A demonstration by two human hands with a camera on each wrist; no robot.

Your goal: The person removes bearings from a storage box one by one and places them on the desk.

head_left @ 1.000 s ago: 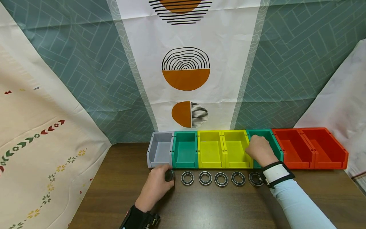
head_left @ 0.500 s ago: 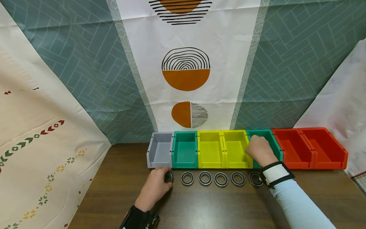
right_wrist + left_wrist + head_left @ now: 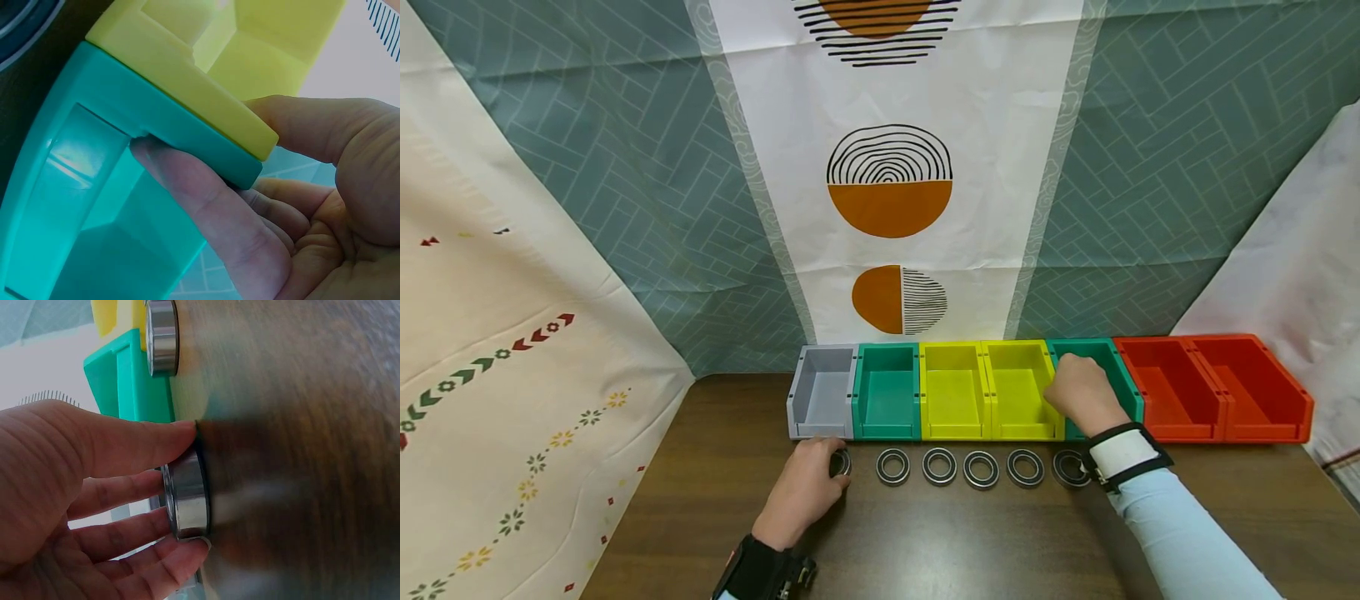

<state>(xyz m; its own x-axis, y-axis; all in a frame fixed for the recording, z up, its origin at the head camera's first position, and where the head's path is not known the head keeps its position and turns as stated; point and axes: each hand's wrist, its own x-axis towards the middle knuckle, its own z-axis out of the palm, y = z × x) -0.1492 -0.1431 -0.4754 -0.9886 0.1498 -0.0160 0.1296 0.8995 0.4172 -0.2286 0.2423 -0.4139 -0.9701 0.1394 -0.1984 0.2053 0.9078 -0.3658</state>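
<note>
In the head view my left hand (image 3: pixel 801 492) is at the left end of a row of metal bearings, in front of the grey bin (image 3: pixel 822 392). Its thumb and fingers grip a steel bearing (image 3: pixel 189 494) by the rim, low against the tabletop; the hand hides part of it from above. Farther right, my right hand (image 3: pixel 1084 396) is over the right-hand green bin (image 3: pixel 1105 362). Its thumb is on the yellow bin (image 3: pixel 181 78) side and its index finger inside the green one, pinching their adjoining walls together.
Several bearings, among them a bearing (image 3: pixel 892 467) nearest the left hand, lie flat before the bins. A second green bin (image 3: pixel 886 392) and two red bins (image 3: pixel 1176 392) belong to the same row. Hanging cloth (image 3: pixel 887 292) rises behind the wooden table (image 3: pixel 925 550).
My left hand has shifted slightly left, with the bearing in its grip moving away from the others in the row. The right hand stays where it was.
</note>
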